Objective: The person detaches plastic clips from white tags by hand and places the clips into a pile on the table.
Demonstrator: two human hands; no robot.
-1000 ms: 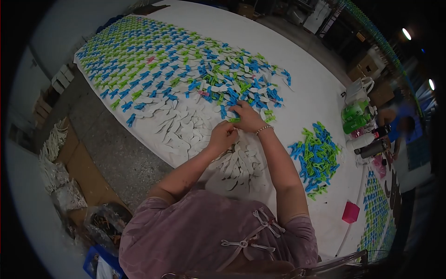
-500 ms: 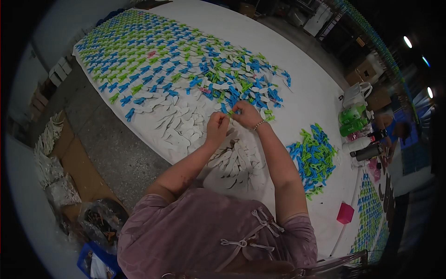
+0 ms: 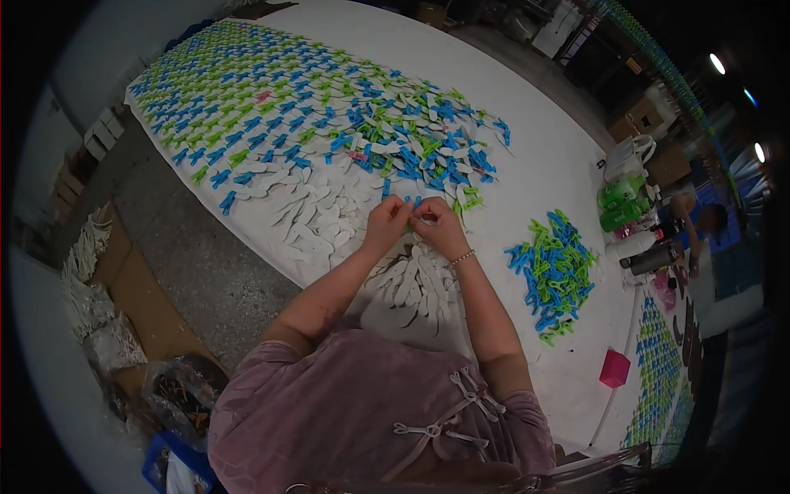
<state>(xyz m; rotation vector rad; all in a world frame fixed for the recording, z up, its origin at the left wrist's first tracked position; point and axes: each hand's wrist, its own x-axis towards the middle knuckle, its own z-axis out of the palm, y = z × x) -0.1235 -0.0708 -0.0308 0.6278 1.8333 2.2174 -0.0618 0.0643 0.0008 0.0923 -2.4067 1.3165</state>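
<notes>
My left hand (image 3: pixel 389 226) and my right hand (image 3: pixel 442 230) meet fingertip to fingertip, both closed, above the near edge of the white-covered table. A bit of green, seemingly a plastic clip, shows at the right fingertips; what the left fingers pinch is hidden. Just beyond lies a heap of white flat curved pieces with blue and green clips (image 3: pixel 432 151) on them. Loose white pieces (image 3: pixel 317 216) are spread to the left of my hands. Another bunch of white pieces (image 3: pixel 415 284) lies between my forearms.
Rows of clipped pieces (image 3: pixel 239 78) cover the table's far left. To my right are a pile of loose blue and green clips (image 3: pixel 553 276) and a pink box (image 3: pixel 614 368). Green bottles (image 3: pixel 621 202) stand farther right, near another person (image 3: pixel 699 222).
My right hand has drawn back toward me, away from the clipped heap. My left hand stays close beside it, fingertips still together.
</notes>
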